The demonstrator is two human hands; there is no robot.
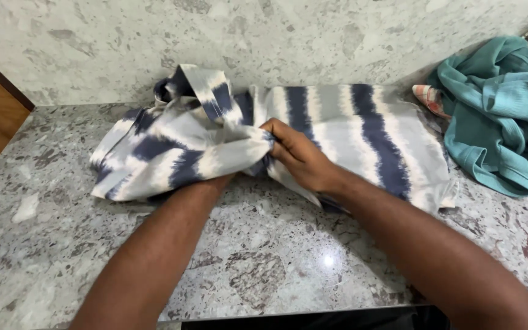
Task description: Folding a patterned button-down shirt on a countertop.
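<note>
I see my right hand [300,156] closed on a bunched fold of the striped garment [349,131], which lies spread across the grey stone bench [264,256] against the wall. My left hand is buried under the cloth past the wrist, so I cannot tell how far it is open or what it grips. At the right edge a teal garment [502,116] sits heaped, partly cut off, with a striped pinkish cloth [430,98] peeking from beneath.

Soft matt striped cloth [349,131] lies on glossy speckled stone counter [264,263].
</note>
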